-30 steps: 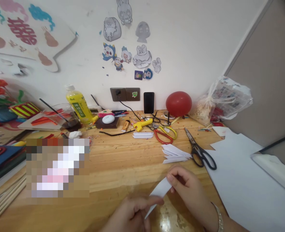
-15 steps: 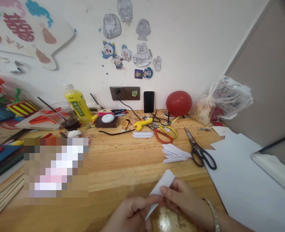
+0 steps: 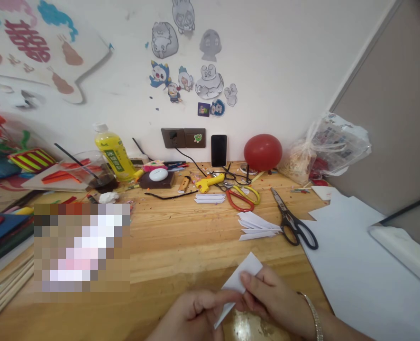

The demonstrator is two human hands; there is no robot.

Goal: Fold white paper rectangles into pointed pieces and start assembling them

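A narrow folded strip of white paper [image 3: 239, 280] slants between my two hands above the near part of the table. My right hand [image 3: 267, 293] pinches its upper part, thumb on top and fingers behind. My left hand [image 3: 201, 310] is closed around the lower part, its index finger lying across the paper close to the right fingertips. Beyond my hands, several folded white paper pieces [image 3: 254, 226] lie fanned out beside black-handled scissors [image 3: 291, 222]. The undersides of both hands are hidden.
White paper sheets [image 3: 373, 274] cover the right side. Toward the wall stand a yellow bottle [image 3: 114, 154], a phone [image 3: 219, 150] and a red balloon [image 3: 263, 151]. A yellow glue gun [image 3: 210, 182] and red-and-yellow-handled scissors [image 3: 241, 199] lie before them. Wooden sticks [image 3: 7, 293] lie left.
The paper strip's upper end has shifted slightly right and its face looks a little wider. Both hands keep their hold, with the right hand a touch further right.
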